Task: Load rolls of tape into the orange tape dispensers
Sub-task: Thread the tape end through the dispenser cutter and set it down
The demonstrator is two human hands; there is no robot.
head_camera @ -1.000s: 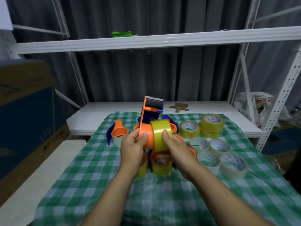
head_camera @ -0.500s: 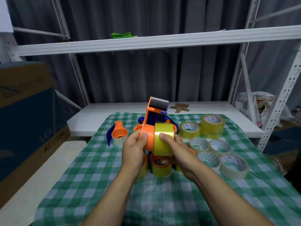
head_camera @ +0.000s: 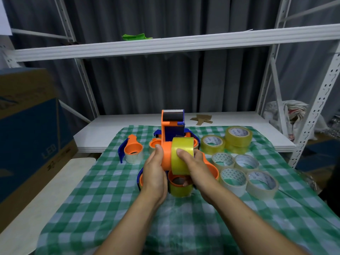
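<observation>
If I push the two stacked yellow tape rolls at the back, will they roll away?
Probably not: the stacked rolls lie flat on the cloth, so they'd likely slide rather than roll. The top one might slip off.

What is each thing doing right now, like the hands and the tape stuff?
Orange plastic tape dispenser: held upright above the green checked cloth.
Yellow tape roll: on its hub, gripped.
Left hand: grips the dispenser.
Right hand: grips the yellow roll.
Small orange dispenser, left: loaded, resting on cloth.
</observation>
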